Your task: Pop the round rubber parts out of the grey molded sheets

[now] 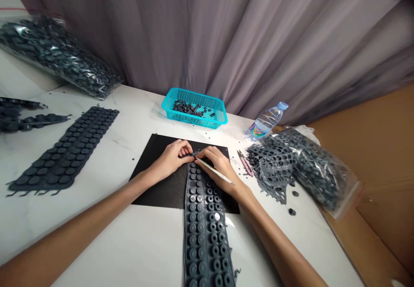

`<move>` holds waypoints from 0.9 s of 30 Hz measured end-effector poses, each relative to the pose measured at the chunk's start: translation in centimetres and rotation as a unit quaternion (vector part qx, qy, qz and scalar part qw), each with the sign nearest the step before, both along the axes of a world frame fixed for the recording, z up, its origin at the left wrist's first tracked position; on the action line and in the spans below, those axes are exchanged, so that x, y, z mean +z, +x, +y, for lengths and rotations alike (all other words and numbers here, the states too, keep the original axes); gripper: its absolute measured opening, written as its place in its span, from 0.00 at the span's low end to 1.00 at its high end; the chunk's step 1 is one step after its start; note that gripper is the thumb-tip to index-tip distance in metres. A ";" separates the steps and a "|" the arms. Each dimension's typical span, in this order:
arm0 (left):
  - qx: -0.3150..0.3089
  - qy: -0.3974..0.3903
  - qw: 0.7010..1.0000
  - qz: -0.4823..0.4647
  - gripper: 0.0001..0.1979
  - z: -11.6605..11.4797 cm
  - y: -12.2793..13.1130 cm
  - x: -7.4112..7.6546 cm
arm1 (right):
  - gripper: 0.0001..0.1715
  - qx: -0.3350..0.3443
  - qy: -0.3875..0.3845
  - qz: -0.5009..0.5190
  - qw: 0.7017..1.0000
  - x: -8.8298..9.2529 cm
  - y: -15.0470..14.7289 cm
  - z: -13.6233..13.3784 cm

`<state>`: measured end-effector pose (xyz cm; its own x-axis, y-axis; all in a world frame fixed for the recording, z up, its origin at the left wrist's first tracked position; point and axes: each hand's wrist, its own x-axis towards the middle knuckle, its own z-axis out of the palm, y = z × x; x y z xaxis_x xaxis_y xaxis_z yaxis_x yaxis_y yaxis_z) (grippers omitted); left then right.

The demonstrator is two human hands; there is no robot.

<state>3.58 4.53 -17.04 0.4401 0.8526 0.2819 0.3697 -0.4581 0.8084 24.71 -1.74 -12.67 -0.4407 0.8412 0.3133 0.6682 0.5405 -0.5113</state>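
A long dark grey rubber sheet (205,226) of round moulded parts runs from the bottom edge up across a black mat (161,183). My left hand (171,157) rests with curled fingers pinching the sheet's far end. My right hand (216,162) meets it there, closed around a thin pale stick-like tool (215,172) that slants back over the wrist. The fingertips of both hands touch at the sheet's top edge.
A turquoise basket (220,116) of small dark parts stands behind the mat. Another rubber sheet (67,149) lies left, bagged parts (58,56) far left and right (320,170). A water bottle (267,121), small snips (244,162) and punched-out scrap sheets (271,170) sit right. A brown board (381,157) borders the table's right side.
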 end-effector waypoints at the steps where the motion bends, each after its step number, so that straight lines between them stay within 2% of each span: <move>1: 0.000 -0.001 1.000 0.000 0.08 0.0 0.0 0.0 | 0.13 -0.001 0.005 -0.006 1.000 0.0 0.0 0.0; 5: -0.001 -0.003 1.000 0.002 0.09 0.1 0.0 -0.2 | 0.14 0.003 0.027 -0.036 0.999 0.0 0.0 0.1; 8: -0.002 -0.005 1.000 0.001 0.09 0.2 -0.1 -0.3 | 0.16 0.014 0.066 -0.103 0.992 -0.3 -0.1 0.4; 13: -0.002 -0.003 1.000 0.005 0.08 0.3 0.0 -0.4 | 0.18 0.000 0.134 -0.186 0.973 -1.7 -0.4 1.1; 18: -0.004 -0.003 1.000 0.001 0.10 0.4 0.1 -0.5 | 0.17 -0.019 0.134 -0.169 0.976 -2.7 -0.5 1.5; 27: 0.002 -0.027 1.000 -0.003 0.11 0.3 0.3 -0.3 | 0.14 -0.072 0.121 -0.080 0.987 -2.6 -1.1 1.0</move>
